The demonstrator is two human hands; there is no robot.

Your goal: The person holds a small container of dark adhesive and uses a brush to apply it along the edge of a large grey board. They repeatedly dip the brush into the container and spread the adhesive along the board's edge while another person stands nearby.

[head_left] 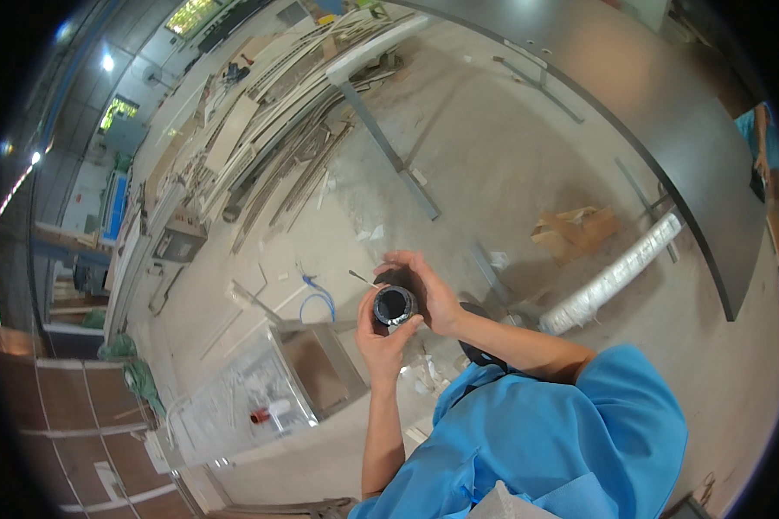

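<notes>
My left hand [384, 348] is closed around a small round jar [378, 307] with a black inside and a smeared, shiny rim. Its open mouth faces up toward me. Beside the jar's far right side, my right hand [431, 298] curls its fingers over a dark piece [395, 276], perhaps a cap. A thin rod [362, 278] with a dark tip sticks out to the left from there, above the jar. How the rod joins the dark piece is hidden by fingers.
A dark tabletop [632, 95] curves across the upper right, with a wrapped roll [614, 272] below it. Wood strips [260, 130] lie heaped at the far left. A plastic-covered box [260, 389] stands left of my arm. Brown paper [576, 232] and a blue hose [318, 298] lie on the floor.
</notes>
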